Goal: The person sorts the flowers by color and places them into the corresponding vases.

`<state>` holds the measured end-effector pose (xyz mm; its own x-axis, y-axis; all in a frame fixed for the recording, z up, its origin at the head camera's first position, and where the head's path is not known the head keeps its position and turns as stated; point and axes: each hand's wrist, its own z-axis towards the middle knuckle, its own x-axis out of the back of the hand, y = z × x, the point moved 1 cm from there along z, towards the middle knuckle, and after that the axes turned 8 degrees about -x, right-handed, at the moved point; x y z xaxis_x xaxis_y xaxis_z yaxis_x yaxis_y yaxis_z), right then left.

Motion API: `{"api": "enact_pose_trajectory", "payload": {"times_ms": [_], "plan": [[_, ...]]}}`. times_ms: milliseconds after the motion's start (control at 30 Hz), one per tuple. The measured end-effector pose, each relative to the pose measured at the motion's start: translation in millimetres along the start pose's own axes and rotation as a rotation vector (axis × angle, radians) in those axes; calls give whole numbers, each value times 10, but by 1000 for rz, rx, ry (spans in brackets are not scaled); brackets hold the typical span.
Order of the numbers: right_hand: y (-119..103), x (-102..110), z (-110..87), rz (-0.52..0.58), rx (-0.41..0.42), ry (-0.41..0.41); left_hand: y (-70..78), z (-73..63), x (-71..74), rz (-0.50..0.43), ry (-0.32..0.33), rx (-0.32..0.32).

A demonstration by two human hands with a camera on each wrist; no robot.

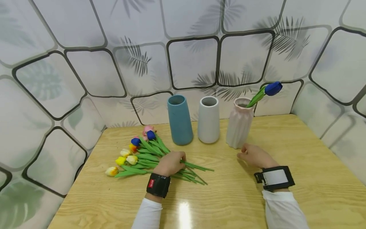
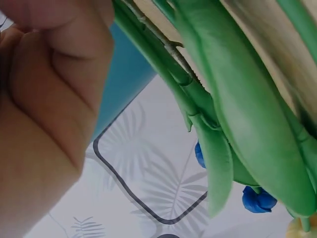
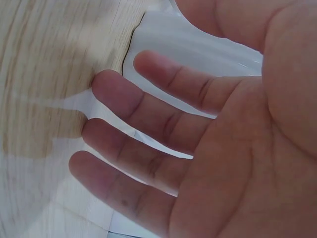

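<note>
Several artificial tulips (image 1: pixel 145 159) in pink, blue, yellow, cream and orange lie on the table, their heads to the left. My left hand (image 1: pixel 170 163) is over their green stems, thumb and fingers curled round some of them; the fingertips are partly hidden. Long green leaves (image 2: pixel 242 99) fill much of the left wrist view. My right hand (image 1: pixel 254 156) is near the foot of a pale pink ribbed vase (image 1: pixel 239 127), fingers loosely extended and holding nothing, with fingertips (image 3: pixel 106 87) at the tabletop. One blue tulip (image 1: pixel 273 88) stands in that vase, leaning right.
A blue vase (image 1: pixel 180 124) and a white vase (image 1: pixel 208 124) stand upright to the left of the pink one. Behind them rises a patterned wall covering (image 1: pixel 193 63) with dark outlines and leaf prints. The wooden table (image 1: pixel 217 203) extends toward me.
</note>
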<state>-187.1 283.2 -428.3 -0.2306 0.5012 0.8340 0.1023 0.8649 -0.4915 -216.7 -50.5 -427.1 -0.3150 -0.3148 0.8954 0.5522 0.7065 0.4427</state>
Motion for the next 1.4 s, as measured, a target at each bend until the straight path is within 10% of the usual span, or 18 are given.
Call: {"api": "enact_pose_trajectory", "payload": {"times_ms": [267,567,767,1067,1233,1400], "plan": [[-14,-4,13,-16,-1,11,13,-25,58,-30,64,-37],[-31,6,-7,-1,-32,21,32,-14,88,-628,221,163],[-23,21,-25,35,-57,7,33,17,38,-1001,333,171],[-13,24,-16,22,-73,17,138,230,-311,-1477,898,174],[-8,35,-39,46,-98,41,288,235,-273,-1698,927,398],[25,36,-48,96,-108,52,290,250,-332,-1703,922,380]]}}
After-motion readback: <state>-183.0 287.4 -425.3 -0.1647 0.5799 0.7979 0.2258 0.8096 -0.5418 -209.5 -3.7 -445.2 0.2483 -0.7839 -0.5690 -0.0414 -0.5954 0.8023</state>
